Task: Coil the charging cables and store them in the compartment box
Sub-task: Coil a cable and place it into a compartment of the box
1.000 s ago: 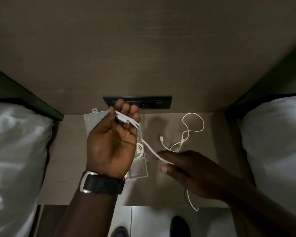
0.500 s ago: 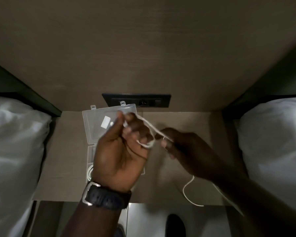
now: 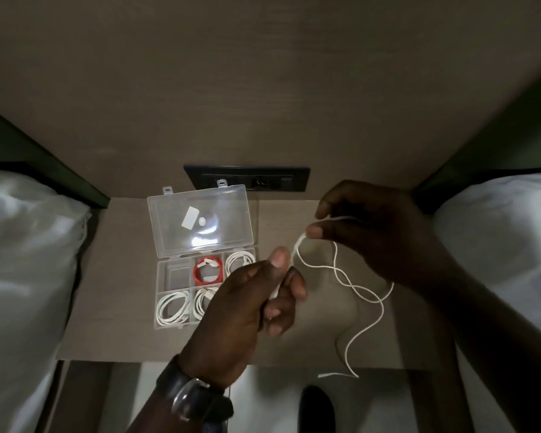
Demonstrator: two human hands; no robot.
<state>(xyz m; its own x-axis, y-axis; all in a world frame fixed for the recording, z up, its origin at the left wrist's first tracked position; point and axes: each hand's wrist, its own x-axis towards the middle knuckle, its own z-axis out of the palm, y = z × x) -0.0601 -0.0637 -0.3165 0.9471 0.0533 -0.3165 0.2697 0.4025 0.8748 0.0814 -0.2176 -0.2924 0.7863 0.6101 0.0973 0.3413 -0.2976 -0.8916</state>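
A thin white charging cable point(image 3: 344, 276) stretches between both hands above the bedside table. My left hand point(image 3: 250, 307) pinches one end between thumb and fingers. My right hand point(image 3: 372, 232) pinches the cable a little farther along, and the rest hangs in loose loops with its free plug past the table's front edge. The clear compartment box point(image 3: 161, 320) lies open to the left of my hands, lid point(image 3: 200, 221) flipped back. It holds a red coiled cable point(image 3: 209, 270) and three white coiled cables point(image 3: 173, 308); my left hand partly hides the box's right side.
The small brown bedside table point(image 3: 113, 307) stands between two beds with white bedding point(image 3: 22, 260). A black socket panel point(image 3: 247, 178) sits on the wall panel behind the box. A dark shoe point(image 3: 316, 410) shows on the pale floor below.
Both hands have shifted right, uncovering the box. My right hand has risen and moved away from the left, drawing the cable out between them; the loops now hang to the right.
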